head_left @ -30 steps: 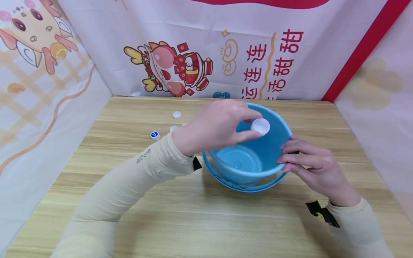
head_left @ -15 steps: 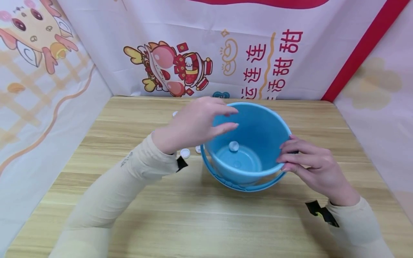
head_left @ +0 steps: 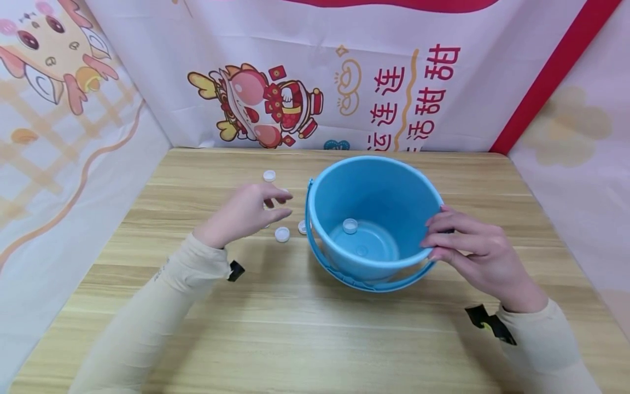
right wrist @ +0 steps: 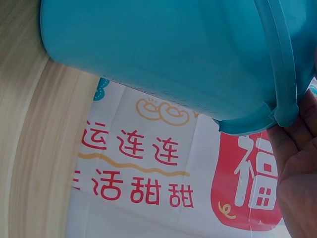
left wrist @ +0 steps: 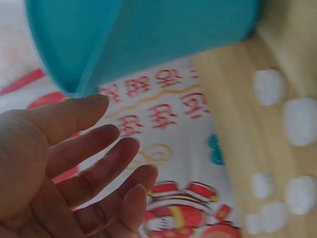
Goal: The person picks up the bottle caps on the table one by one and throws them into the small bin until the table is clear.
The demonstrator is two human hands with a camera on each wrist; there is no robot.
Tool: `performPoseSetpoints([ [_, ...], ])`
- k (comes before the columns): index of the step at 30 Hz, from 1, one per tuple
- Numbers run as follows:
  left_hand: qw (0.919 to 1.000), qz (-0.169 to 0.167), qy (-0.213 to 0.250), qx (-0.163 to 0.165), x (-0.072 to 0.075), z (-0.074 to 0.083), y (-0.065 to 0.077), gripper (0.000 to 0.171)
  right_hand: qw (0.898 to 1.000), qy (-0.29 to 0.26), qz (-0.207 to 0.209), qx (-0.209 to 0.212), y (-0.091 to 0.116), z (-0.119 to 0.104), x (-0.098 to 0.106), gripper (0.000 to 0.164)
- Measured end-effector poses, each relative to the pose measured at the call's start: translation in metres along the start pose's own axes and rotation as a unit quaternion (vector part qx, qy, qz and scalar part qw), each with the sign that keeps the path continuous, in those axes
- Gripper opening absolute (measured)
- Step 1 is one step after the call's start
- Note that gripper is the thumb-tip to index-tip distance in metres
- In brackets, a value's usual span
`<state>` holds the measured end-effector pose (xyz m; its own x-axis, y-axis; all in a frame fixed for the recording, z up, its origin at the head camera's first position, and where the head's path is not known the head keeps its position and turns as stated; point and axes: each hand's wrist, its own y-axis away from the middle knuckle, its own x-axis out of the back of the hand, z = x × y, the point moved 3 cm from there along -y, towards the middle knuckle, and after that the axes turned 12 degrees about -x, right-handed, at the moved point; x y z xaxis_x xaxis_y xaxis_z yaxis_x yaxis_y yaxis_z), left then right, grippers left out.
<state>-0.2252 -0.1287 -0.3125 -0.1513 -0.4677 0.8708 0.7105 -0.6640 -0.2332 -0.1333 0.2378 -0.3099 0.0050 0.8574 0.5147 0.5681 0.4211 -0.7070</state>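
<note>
A light-blue bucket (head_left: pixel 366 262) stands on the table with its handle (head_left: pixel 361 284) hanging down around the front. One white bottle cap (head_left: pixel 350 226) lies inside, on the bucket's bottom. At the right rim, my right hand (head_left: pixel 474 254) grips the bucket, thumb outside the front edge; the right wrist view shows this hand (right wrist: pixel 299 163) beside the handle's joint. Left of the bucket, my left hand (head_left: pixel 248 213) hovers with nothing in it, fingers loosely bent. Around and under it are several white caps (head_left: pixel 282 234), some partly hidden by the hand.
A wooden table (head_left: pixel 315 345) fills the foreground. More caps (left wrist: pixel 299 121) lie along the right side of the left wrist view. One cap (head_left: pixel 269 175) sits near the back edge. Printed cloth (head_left: pixel 172 82) hangs behind and at both sides.
My left hand let a white cap drop into the bucket, then drew back left to above the caps on the table. The right hand stayed at the rim.
</note>
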Motion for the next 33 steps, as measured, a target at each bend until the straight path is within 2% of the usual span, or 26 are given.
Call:
performPoseSetpoints([
  [5, 0.9984, -0.031, 0.02, 0.043, -0.029, -0.034, 0.013, 0.036, 1.0, 0.002, -0.002, 0.001, -0.001, -0.001, -0.001, 0.034],
  [11, 0.9952, -0.06, 0.017, 0.075, -0.056, -0.055, 0.02, 0.041, 1.0, 0.004, -0.002, 0.0, -0.001, -0.001, -0.002, 0.034],
  [20, 0.993, -0.094, -0.006, 0.071, -0.075, -0.06, 0.023, 0.04, 1.0, -0.001, -0.002, 0.003, 0.002, 0.002, -0.002, 0.032],
  [24, 0.9925, -0.097, 0.005, 0.075, -0.077, -0.059, 0.023, 0.037, 1.0, -0.002, 0.001, 0.003, 0.003, 0.002, -0.002, 0.032],
  [33, 0.9942, -0.088, 0.015, 0.06, -0.079, -0.059, 0.021, 0.03, 1.0, -0.002, -0.004, -0.007, 0.001, 0.001, -0.002, 0.033],
])
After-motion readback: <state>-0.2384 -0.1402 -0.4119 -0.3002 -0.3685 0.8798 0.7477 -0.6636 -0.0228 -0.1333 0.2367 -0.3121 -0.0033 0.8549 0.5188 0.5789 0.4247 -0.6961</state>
